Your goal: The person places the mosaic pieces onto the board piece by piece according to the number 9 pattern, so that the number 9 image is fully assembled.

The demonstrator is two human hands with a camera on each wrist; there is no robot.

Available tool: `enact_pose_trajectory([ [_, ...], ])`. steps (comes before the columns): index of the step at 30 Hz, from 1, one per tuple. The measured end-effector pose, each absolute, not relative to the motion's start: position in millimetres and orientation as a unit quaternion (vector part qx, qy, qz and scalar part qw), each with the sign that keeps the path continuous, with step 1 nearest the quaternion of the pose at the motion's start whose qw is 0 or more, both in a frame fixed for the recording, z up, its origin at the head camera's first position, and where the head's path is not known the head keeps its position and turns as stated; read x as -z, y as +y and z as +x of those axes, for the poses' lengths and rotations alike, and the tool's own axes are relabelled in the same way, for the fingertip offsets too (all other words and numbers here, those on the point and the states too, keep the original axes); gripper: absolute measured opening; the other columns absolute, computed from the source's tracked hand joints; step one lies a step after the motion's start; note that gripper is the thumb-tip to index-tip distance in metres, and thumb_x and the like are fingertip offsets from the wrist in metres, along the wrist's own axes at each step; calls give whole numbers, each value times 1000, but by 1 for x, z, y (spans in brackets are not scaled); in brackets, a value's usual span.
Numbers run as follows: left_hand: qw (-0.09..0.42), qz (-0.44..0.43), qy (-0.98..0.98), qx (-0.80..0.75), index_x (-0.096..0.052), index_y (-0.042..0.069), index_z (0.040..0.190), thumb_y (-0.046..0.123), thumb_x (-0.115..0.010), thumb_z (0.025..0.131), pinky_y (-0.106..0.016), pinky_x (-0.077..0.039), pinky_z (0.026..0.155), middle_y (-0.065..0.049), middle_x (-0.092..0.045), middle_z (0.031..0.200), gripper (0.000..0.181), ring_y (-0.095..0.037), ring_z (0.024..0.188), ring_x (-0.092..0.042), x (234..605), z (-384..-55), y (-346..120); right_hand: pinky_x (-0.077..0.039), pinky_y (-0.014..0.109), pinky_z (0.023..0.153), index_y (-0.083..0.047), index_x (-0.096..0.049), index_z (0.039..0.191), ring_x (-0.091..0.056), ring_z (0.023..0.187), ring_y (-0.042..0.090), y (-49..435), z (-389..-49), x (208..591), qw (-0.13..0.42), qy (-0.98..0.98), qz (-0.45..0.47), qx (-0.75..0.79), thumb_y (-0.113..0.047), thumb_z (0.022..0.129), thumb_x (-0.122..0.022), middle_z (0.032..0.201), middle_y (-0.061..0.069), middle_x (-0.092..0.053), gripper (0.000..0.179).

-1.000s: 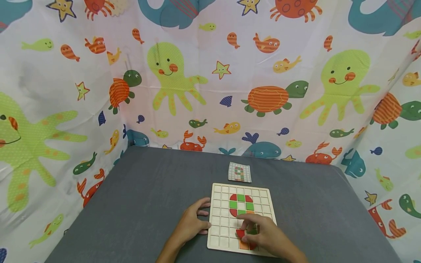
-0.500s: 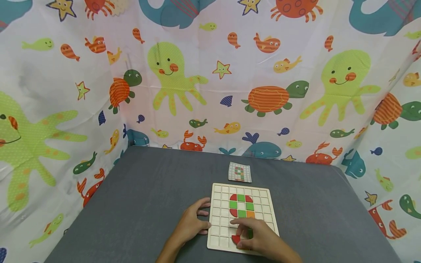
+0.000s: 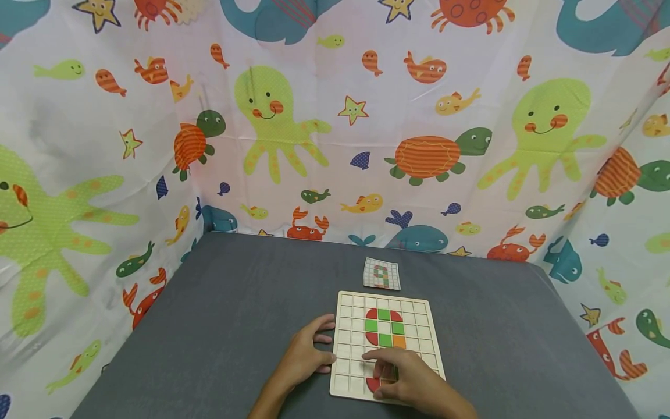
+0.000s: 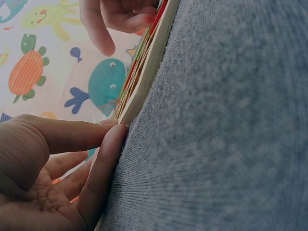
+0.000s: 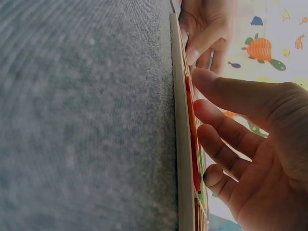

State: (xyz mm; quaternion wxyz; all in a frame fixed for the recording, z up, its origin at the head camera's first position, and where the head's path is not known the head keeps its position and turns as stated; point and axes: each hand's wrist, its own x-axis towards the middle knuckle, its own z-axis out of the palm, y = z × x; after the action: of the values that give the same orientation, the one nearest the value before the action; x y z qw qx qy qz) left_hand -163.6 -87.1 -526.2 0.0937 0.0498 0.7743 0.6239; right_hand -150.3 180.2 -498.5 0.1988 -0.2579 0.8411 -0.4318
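A square wooden grid board (image 3: 342, 366) lies on the grey cloth, bearing red, green and orange pieces. My left hand (image 3: 302, 354) is at its left edge; in the left wrist view, thumb and a finger pinch the board's rim (image 4: 153, 67). Over the lower middle of the board is my right hand (image 3: 410, 378), fingers loosely bent. Its thumb touches a red quarter-round piece (image 3: 371, 384) that lies in a cell near the front edge. In the right wrist view, fingertips rest lightly against the red and orange pieces (image 5: 189, 103). The hand hides other pieces below it.
Behind the board lies a small pattern card (image 3: 381, 274) with a coloured grid. Grey cloth (image 3: 251, 291) covers the table. A curtain (image 3: 345, 145) printed with sea animals hangs behind and on both sides.
My right hand has moved left and toward the front edge with the red quarter-round piece, which now lies flat in a cell. My left hand has stayed at the board's edge.
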Motion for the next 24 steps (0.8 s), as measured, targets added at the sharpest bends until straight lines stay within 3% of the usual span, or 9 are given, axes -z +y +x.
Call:
enact_pose_trajectory([
  [24,97,58,772,-625,-54,10,154,-11,-79,81,-39,-65,61,-17,-59,148,81,-35,122,-62,527,-165,-88,-51,21,67,-13,-73,130,-59,78,6,179,-150,497,205,845,-266,417,-6,90,-81,87,-7,-64,42],
])
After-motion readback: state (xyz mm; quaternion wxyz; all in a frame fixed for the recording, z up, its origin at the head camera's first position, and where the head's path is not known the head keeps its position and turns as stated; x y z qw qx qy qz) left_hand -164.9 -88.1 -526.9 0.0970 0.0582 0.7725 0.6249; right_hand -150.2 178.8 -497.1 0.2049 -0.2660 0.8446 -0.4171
